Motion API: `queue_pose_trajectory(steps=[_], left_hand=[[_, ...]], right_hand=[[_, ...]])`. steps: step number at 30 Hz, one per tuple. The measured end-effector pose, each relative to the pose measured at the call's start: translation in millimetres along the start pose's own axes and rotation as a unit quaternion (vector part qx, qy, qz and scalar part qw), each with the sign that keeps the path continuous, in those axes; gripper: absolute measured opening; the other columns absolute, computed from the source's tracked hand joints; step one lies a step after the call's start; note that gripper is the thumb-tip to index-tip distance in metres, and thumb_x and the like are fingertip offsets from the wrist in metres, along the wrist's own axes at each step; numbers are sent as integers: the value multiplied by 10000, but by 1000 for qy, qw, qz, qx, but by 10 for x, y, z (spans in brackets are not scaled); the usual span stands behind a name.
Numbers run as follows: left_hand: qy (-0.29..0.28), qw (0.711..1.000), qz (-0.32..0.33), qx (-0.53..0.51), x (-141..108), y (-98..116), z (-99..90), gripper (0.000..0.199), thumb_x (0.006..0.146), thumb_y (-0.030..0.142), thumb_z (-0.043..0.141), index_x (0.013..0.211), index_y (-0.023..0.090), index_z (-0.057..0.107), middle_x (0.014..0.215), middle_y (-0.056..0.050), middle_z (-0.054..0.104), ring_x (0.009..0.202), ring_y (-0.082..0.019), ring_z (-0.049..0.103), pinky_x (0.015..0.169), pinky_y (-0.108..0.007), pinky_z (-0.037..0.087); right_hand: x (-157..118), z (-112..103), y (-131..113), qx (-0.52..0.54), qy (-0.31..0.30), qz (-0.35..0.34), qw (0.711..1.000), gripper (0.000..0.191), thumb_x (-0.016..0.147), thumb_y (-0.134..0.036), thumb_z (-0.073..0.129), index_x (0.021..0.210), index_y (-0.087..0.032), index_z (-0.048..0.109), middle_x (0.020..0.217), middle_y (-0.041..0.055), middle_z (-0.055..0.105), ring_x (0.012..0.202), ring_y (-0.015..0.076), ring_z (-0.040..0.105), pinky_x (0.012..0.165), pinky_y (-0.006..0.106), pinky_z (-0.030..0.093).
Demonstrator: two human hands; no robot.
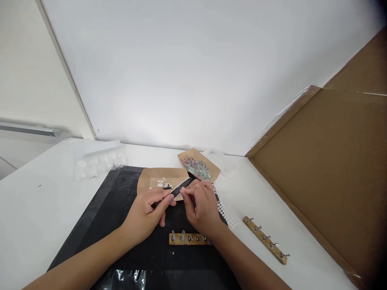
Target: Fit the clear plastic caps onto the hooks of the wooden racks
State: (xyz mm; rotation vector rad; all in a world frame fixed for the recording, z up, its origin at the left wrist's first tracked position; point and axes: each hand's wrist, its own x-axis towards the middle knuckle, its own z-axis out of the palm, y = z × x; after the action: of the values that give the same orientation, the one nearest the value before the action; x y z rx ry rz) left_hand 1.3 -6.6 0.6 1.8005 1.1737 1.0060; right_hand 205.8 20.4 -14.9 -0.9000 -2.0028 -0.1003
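Observation:
A black nail file (181, 187) with a pale edge slants up to the right between my hands. My left hand (145, 211) is closed on its lower end, thumb on top. Against the file's face, my right hand (202, 207) has its fingertips pinched together; whatever they hold is too small to make out. Just below lies a wooden strip (193, 239) with metal pegs, two of them bearing clear upright nail tips. Behind the hands is a brown paper tray (148, 176) with small white bits (163, 183) in it.
A second brown tray (215, 171) holds a heap of small coloured pieces. White dots on a sheet (226, 213) lie beside my right hand. Another pegged wooden strip (266, 240) is to the right. Clear plastic packaging (96, 164) sits at back left; cardboard (326, 169) stands at right.

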Motion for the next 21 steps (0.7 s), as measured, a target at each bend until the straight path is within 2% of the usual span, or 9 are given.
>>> queue_pose_trajectory(steps=[8,14,18,21], left_hand=[[12,999,41,17,-14,-30,-7,335,1071,390,524,921,203,758,531,63,609,478,-97,611,713,-237,507],[11,999,45,26,-5,-43,-12,350,1076,409,510,936,192,745,632,35,680,459,-96,619,635,-232,502],[9,999,35,24,-8,-32,-8,338,1076,413,509,957,190,733,832,3,755,452,-73,620,568,-214,488],[7,999,29,19,-9,-42,1,327,1072,416,516,964,194,731,814,11,732,441,-69,614,524,-201,471]], right_hand=[[38,-52,72,-25,47,55,997,134,1023,-148,583,939,-232,523,775,-15,588,724,182,579,788,389,405],[3,-14,14,0,11,32,999,132,1025,-145,574,938,-227,517,787,-14,609,723,172,588,770,375,393],[13,-31,30,-16,37,56,998,122,1030,-151,574,948,-230,530,783,-11,598,724,181,581,768,380,393],[22,-50,71,-27,50,72,996,112,1033,-154,574,959,-233,544,781,-11,586,718,182,567,756,382,392]])
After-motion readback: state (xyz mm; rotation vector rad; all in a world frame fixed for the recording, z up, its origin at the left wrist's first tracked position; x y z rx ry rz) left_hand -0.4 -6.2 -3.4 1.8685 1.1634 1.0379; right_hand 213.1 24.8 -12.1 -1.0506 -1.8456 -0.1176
